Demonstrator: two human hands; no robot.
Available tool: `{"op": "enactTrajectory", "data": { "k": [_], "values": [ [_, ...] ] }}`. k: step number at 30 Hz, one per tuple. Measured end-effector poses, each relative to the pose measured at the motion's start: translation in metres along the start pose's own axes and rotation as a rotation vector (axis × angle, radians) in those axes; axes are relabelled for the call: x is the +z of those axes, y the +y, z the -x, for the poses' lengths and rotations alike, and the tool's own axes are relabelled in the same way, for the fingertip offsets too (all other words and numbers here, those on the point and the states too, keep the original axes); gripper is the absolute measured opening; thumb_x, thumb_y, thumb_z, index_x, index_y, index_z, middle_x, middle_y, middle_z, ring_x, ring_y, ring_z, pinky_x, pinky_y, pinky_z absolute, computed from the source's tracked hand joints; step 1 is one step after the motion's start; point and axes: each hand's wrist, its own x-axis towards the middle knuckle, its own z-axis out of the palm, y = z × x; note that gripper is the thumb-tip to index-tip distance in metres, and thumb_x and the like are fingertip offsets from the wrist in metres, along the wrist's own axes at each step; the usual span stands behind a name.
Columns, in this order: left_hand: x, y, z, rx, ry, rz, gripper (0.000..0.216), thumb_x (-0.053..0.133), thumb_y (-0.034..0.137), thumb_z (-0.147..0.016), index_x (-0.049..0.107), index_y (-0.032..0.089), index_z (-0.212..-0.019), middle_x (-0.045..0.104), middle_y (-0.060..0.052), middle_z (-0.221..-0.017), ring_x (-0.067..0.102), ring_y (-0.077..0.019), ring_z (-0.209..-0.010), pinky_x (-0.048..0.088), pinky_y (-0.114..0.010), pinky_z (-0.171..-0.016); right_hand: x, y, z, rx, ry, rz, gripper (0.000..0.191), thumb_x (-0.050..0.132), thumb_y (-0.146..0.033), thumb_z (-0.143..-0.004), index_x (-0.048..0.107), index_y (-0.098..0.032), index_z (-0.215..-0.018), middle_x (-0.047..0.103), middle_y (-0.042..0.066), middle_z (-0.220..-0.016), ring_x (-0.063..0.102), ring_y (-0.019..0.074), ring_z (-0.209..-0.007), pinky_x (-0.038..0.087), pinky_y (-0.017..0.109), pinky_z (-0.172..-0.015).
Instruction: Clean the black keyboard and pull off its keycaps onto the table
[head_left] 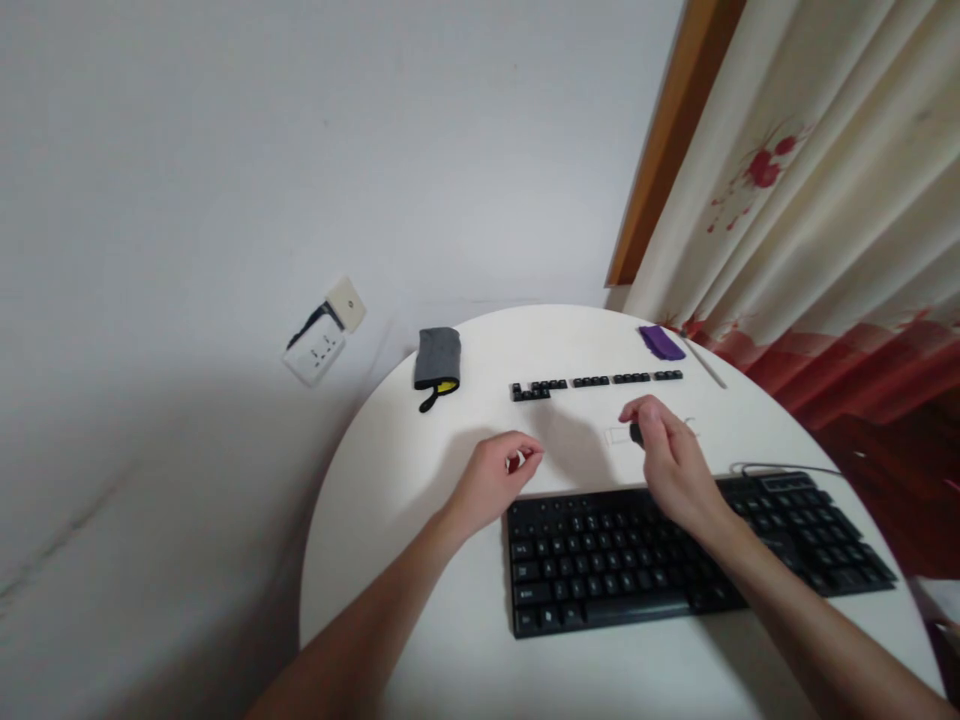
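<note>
My right hand (pixel 670 462) is closed around the black handle of what looks like a keycap puller (pixel 636 433), over the back edge of a black keyboard (pixel 600 560). A thin wire frame sticks out to its left. My left hand (pixel 499 470) is curled into a pinch just beyond the keyboard's back left corner; whatever its fingertips hold, if anything, is hidden. The keyboard's top row has bare sockets at its left. Loose black keycaps (pixel 591 381) stand in spaced groups in a line behind my hands, with a few more in front at the left end.
A grey pouch (pixel 438 356) with a black loop lies at the white round table's (pixel 375 560) back left. Toward the back right are a folded purple cloth (pixel 661 342) and a thin stick (pixel 705 362). The keyboard cable (pixel 787 466) runs right. Wall and curtain (pixel 817 200) border the table.
</note>
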Motion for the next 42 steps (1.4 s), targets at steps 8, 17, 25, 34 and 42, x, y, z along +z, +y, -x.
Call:
{"op": "enactTrajectory", "data": {
  "k": [8, 17, 25, 34, 42],
  "values": [
    [0.002, 0.008, 0.004, 0.040, -0.116, -0.087, 0.014, 0.059, 0.022, -0.088, 0.073, 0.020, -0.089, 0.071, -0.002, -0.082, 0.059, -0.0144, -0.069, 0.045, -0.024, -0.064, 0.000, 0.018, 0.047, 0.191, -0.152, -0.205, 0.031, 0.052, -0.045, -0.093, 0.054, -0.022, -0.072, 0.049, -0.004, -0.058, 0.047, 0.0137, -0.054, 0.038, 0.025, -0.053],
    [0.003, 0.008, 0.004, 0.053, -0.193, -0.106, 0.016, 0.058, 0.021, -0.089, 0.073, 0.021, -0.090, 0.072, -0.002, -0.084, 0.059, -0.0154, -0.071, 0.045, -0.026, -0.066, 0.014, 0.013, 0.063, 0.183, -0.243, -0.124, 0.031, 0.051, -0.041, -0.093, 0.055, -0.022, -0.068, 0.054, -0.003, -0.055, 0.052, 0.0148, -0.052, 0.040, 0.026, -0.051],
    [0.003, 0.010, 0.004, 0.068, -0.213, -0.135, 0.016, 0.057, 0.018, -0.090, 0.072, 0.022, -0.091, 0.072, -0.001, -0.086, 0.061, -0.0149, -0.074, 0.045, -0.025, -0.070, 0.023, 0.005, 0.068, 0.102, -0.220, -0.041, 0.033, 0.048, -0.036, -0.094, 0.052, -0.023, -0.064, 0.056, -0.002, -0.056, 0.053, 0.0148, -0.053, 0.040, 0.025, -0.053],
    [0.004, 0.008, 0.004, 0.081, -0.214, -0.119, 0.017, 0.057, 0.016, -0.089, 0.073, 0.022, -0.091, 0.072, -0.001, -0.088, 0.063, -0.0154, -0.076, 0.046, -0.025, -0.072, 0.036, -0.006, 0.078, -0.174, -0.309, 0.302, 0.024, 0.045, -0.026, -0.095, 0.052, -0.023, -0.072, 0.063, 0.003, -0.066, 0.055, 0.0160, -0.055, 0.034, 0.027, -0.057],
    [0.001, 0.011, 0.005, 0.067, -0.236, -0.142, 0.017, 0.056, 0.021, -0.092, 0.073, 0.019, -0.094, 0.072, -0.002, -0.089, 0.062, -0.0148, -0.077, 0.045, -0.025, -0.073, 0.025, 0.000, 0.067, 0.038, -0.340, 0.158, 0.034, 0.039, -0.035, -0.098, 0.048, -0.022, -0.068, 0.054, -0.002, -0.057, 0.053, 0.0150, -0.054, 0.032, 0.025, -0.056]
  ]
}}
